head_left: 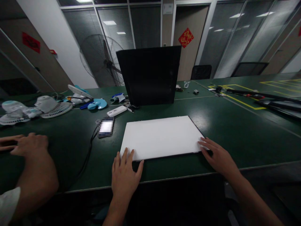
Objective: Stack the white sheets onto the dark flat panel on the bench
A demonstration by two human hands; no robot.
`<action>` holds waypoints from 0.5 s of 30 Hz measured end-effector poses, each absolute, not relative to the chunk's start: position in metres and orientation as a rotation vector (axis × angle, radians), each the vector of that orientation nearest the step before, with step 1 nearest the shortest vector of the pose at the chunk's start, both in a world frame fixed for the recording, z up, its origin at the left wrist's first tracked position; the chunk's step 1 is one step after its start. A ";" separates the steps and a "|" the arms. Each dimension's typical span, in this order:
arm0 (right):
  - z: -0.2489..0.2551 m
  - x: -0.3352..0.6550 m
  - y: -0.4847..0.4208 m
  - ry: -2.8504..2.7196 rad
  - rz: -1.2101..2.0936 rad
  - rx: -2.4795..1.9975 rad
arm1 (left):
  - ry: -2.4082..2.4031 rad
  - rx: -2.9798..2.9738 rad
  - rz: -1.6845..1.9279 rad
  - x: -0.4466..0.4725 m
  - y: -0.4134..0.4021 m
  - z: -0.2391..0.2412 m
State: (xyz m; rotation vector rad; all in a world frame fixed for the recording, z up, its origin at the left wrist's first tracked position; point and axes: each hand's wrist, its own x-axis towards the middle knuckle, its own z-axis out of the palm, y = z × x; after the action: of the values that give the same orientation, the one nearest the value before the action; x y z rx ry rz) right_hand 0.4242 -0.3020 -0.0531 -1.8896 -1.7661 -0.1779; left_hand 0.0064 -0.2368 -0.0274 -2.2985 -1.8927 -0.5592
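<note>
White rectangular sheet-like panel with dark edges [162, 138] lies flat on the dark green desk [246, 135], its long side roughly along the desk's near edge. Left hand [125, 177]: fingers moderately spread, fingertips at the panel's near left corner, thumb out beside its near side. Right hand [218, 157]: fingers slightly parted, tips on the near right corner. Firmness of either hold: cannot tell.

Room: narrow green strip between panel and the desk's near edge; modest strip beyond, up to the foot of a large black upright rectangular board [150, 75]. Widest stretch to the right, toward yellow tape lines [260, 108]. Left side tighter: pixelated device with a bright face [105, 127], dark cable [89, 150] running to the near edge, white elongated plastic bar [117, 111]. Co-worker's hand [31, 144] further left.

Writing: red diamond door sign [186, 38], gold Chinese characters, not surely legible. Small pale wall plate [168, 8], markings too faint to read.
</note>
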 end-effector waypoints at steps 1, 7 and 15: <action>-0.053 0.424 -0.302 -1.767 -0.180 -1.891 | -1.893 -2.299 -0.556 0.006 -0.237 -0.027; -0.052 0.422 -0.303 -1.769 -0.194 -1.899 | -1.902 -2.303 -0.553 0.006 -0.236 -0.029; -0.054 0.424 -0.300 -1.614 -0.370 -2.067 | -1.882 -2.260 -0.626 0.006 -0.236 -0.031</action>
State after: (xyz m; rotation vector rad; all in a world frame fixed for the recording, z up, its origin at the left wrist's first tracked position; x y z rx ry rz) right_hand 0.4239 -0.3002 -0.0544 -2.0666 -1.6141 -0.3695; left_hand 0.0055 -0.2361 -0.0311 -2.2600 -1.8825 -0.6260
